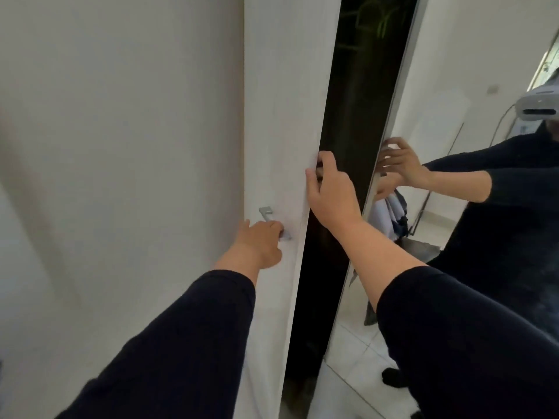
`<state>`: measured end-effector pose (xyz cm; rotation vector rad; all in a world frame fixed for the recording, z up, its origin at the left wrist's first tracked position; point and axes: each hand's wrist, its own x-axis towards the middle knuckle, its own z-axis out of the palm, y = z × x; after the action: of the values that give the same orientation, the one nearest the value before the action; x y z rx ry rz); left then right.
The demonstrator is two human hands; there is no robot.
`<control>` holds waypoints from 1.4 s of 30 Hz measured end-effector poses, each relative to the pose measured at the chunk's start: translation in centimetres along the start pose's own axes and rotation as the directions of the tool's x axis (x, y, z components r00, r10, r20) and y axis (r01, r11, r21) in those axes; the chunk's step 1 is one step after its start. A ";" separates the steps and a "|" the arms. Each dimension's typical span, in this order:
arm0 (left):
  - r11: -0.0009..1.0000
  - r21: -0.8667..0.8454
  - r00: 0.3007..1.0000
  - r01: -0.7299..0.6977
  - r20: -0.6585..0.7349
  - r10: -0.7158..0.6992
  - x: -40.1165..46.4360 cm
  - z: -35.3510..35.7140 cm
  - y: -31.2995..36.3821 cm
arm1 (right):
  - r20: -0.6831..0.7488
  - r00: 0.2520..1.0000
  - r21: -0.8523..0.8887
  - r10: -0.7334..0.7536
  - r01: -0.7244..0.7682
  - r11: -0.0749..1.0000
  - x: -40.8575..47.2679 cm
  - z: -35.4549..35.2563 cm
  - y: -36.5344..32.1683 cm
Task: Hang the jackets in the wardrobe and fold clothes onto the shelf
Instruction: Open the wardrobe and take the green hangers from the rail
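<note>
The fingers [328, 169] of the right hand [331, 195] are curled round the free edge of the white wardrobe door [281, 116], the thumb lying on the door's front face and the fingertips hooked behind the edge into the dark gap, so this hand grips the door itself. Lower on the same door, the left hand [261, 241] is closed over the lower end of the metal handle [270, 220], its fingers wrapped round the bar; the upper end of the handle shows above the knuckles. Both forearms come up from the bottom of the view in dark sleeves [187, 337] pushed back from the wrists. Just to the right of the door's edge runs a narrow black opening into the wardrobe [344, 146]; its inside is too dark to make out beyond a faint green shape near the top. On the far side of that opening from the door stands a mirror panel [453, 71], which reflects the person's arms, a white headset and a pale tiled floor. In the mirror, beside the reflected hands, some light blue and white cloth [388, 210] hangs over what seems to be a rack; whether it is a jacket cannot be told. To the left of the door is a plain pale wall [121, 116].
</note>
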<state>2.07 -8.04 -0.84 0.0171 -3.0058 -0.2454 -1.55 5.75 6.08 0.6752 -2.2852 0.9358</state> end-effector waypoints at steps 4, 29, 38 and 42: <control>0.971 -0.178 0.986 0.158 0.082 -0.146 -2.7 -1.3 -1.7 | 0.085 0.990 -0.053 -0.110 0.115 0.992 -1.0 0.6 -2.9; 0.587 -0.786 0.618 0.196 -0.365 -0.696 -4.0 -13.4 -17.7 | 0.664 0.681 0.031 -0.309 0.388 0.921 2.1 20.5 -15.0; 0.578 -0.784 0.598 0.227 -0.356 -0.718 -2.3 -12.8 -23.1 | 0.648 0.682 0.005 -0.340 0.443 0.897 3.7 24.8 -16.9; 0.601 -0.753 0.594 0.269 -0.362 -0.719 -1.9 -12.1 -23.2 | 0.659 0.663 -0.041 -0.356 0.504 0.863 4.0 24.2 -16.4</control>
<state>5.52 -32.83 6.96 0.7914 -1.9899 -1.0666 -1.62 -23.44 1.93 1.5439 -2.5323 0.2073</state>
